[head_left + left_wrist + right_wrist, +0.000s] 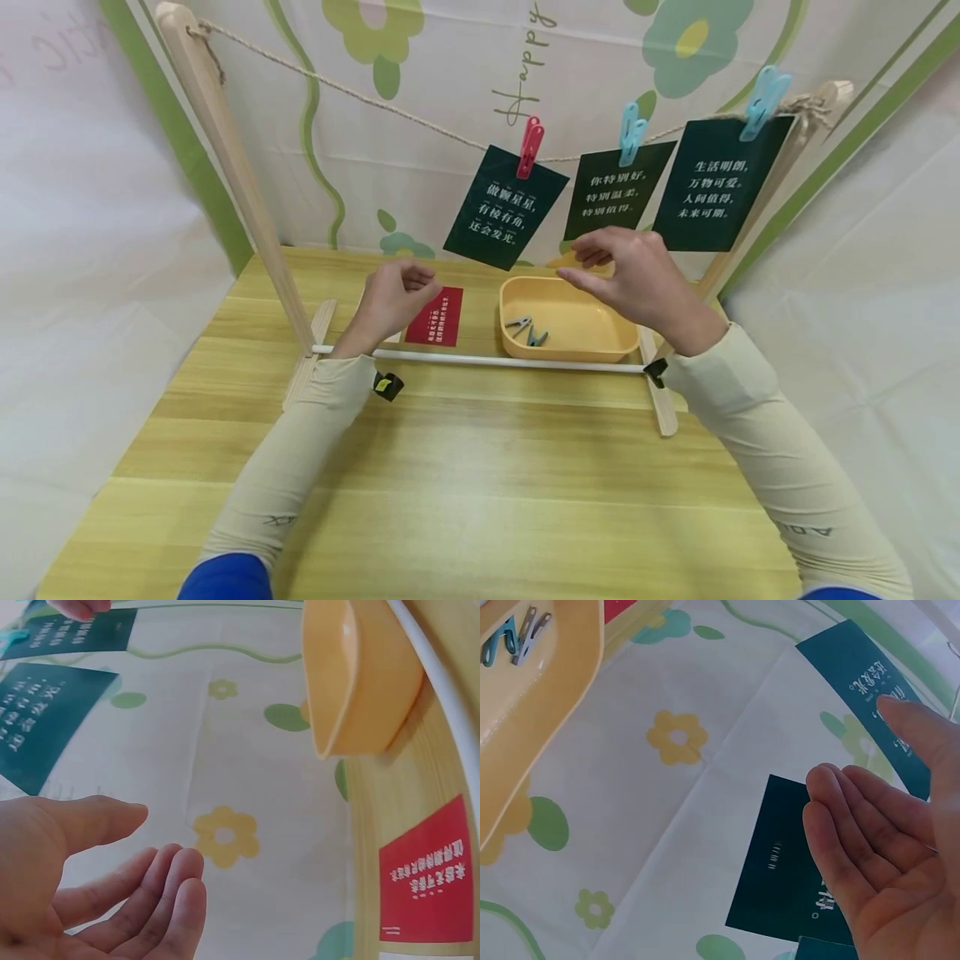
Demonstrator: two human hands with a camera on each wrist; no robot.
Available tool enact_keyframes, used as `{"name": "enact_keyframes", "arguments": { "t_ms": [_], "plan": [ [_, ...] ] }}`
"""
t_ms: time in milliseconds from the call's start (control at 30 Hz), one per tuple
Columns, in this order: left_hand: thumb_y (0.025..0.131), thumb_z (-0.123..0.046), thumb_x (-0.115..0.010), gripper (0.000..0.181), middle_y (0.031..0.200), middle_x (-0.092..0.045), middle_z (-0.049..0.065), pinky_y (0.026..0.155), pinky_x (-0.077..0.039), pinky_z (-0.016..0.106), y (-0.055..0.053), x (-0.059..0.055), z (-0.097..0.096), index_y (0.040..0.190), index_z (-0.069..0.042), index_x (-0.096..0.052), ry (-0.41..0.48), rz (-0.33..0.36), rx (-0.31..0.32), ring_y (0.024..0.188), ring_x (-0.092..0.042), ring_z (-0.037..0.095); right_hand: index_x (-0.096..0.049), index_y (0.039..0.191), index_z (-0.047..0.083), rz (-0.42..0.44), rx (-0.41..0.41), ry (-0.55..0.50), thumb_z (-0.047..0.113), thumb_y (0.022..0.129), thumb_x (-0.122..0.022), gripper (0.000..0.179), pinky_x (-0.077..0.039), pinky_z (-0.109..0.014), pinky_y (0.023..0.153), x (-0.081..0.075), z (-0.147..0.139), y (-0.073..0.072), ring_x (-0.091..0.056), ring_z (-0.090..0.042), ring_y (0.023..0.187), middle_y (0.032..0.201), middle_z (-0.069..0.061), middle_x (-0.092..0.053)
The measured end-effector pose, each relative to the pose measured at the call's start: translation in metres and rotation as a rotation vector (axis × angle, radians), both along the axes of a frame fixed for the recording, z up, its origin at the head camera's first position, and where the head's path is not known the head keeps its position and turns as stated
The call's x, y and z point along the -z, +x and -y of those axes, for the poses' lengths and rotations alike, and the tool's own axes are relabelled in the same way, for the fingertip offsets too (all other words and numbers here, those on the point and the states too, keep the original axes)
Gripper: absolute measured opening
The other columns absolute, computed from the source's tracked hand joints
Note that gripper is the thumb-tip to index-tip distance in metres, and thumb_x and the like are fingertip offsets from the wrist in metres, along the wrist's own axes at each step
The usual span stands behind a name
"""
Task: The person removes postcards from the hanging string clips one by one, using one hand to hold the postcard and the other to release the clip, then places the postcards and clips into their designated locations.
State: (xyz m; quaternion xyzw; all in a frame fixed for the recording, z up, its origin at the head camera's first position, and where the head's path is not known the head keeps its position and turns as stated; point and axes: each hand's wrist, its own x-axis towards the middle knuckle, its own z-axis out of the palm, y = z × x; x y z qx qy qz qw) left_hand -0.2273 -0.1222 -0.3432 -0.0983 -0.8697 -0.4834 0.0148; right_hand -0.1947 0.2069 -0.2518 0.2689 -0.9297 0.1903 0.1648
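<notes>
My left hand (pixel 392 302) hovers near a red card (pixel 448 312) lying on the table, its fingers loosely bent around nothing. Over the yellow basket (pixel 577 342) my right hand (pixel 637 275) hangs in the air, thumb apart from the fingers, likewise holding nothing. It overlaps the lower edge of the middle green card (pixel 618 187), which a blue clothespin (pixel 632 137) fixes to the rope (pixel 360 98). To the left, a red clothespin (pixel 529 148) holds a tilted green card (pixel 504 208). Another blue clothespin (pixel 765 100) carries the right green card (pixel 720 187).
Two wooden posts, left (pixel 232 175) and right (pixel 772 179), hold up the rope. A white rod (pixel 465 359) joins their feet low over the table (pixel 480 483). Inside the basket lie a grey clothespin (pixel 519 323) and a dark teal clothespin (pixel 537 337). Behind hangs a flowered cloth (pixel 442 50).
</notes>
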Motion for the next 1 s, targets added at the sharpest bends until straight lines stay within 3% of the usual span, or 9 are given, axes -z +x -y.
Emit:
{"name": "enact_keyframes", "arguments": {
  "t_ms": [433,1000],
  "plan": [
    [0.102,-0.019,-0.072,0.031,0.125,-0.073,0.014,0.107,-0.058,0.043,0.008,-0.015,-0.004,0.13,-0.005,-0.068,0.1,-0.05,0.008,0.115,-0.071,0.029,-0.076,0.113,0.001,-0.074,-0.019,0.014,0.024,0.094,-0.083,0.031,-0.064,-0.046,0.086,-0.016,0.005,0.006,-0.076,-0.028,0.094,0.106,-0.014,-0.079],
    [0.102,-0.023,-0.073,0.035,0.127,-0.073,0.011,0.109,-0.057,0.037,0.009,-0.021,-0.01,0.132,-0.006,-0.068,0.212,-0.169,0.0,0.116,-0.072,0.024,-0.076,0.114,0.0,-0.097,-0.018,0.001,0.022,0.094,-0.083,0.031,-0.064,-0.05,0.089,-0.033,0.013,0.012,-0.076,-0.03,0.097,0.107,-0.015,-0.079]
  ]
}}
